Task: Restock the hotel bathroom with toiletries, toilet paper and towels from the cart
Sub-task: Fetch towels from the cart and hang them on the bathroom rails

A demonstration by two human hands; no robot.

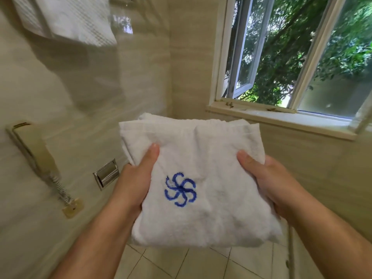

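**Folded towel held in both hands before a tiled wall and a window**

A glossy beige stone-look tiled wall fills the left half of the view and meets a second wall at a corner. That second wall holds a white-framed window. One of its casement panes stands swung open, with green trees beyond the glass, and bits of debris lie on the white sill. Pale square floor tiles show along the bottom edge.

The folded white terry towel with a blue pinwheel emblem is in mid-air at the centre, above the floor and touching neither wall. It hides the lower part of the corner. The left hand grips its left edge and the right hand grips its right edge. Each thumb lies on top of the cloth, and the other fingers are hidden beneath it.

A white waffle-weave towel hangs high on the left wall, cut off by the top of the frame. Lower down on that wall is a beige wall telephone handset, with a coiled cord running down to a small beige wall socket. Between the telephone and the left hand sits a chrome recessed wall fitting, just beside the wrist.
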